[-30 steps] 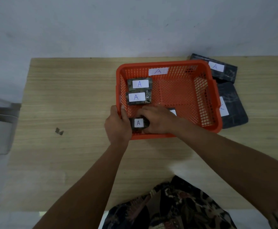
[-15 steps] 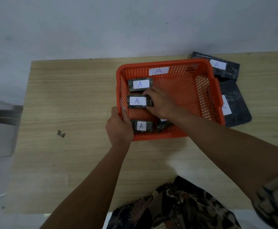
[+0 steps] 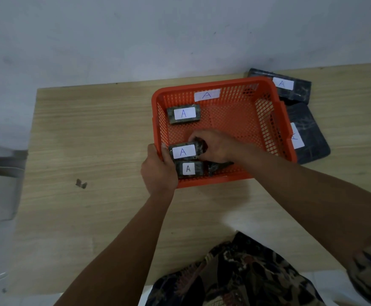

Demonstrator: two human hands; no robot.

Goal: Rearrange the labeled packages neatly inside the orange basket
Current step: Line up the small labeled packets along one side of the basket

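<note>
An orange mesh basket with a white "A" label on its far wall sits on a wooden table. Three dark packages with white "A" labels lie along its left side: one at the back, one in the middle, one at the front. My right hand is inside the basket, shut on the right end of the middle package. My left hand grips the basket's front-left rim. A fourth dark package lies partly hidden under my right wrist.
Two larger dark packages lie on the table right of the basket: one at the back labelled "A", one flat beside the basket wall. A small dark scrap sits on the table at left. A grey wall runs behind the table.
My right hand has pulled the middle package toward me, so it now lies against the front package. A gap has opened behind it. My left hand stays on the rim.
</note>
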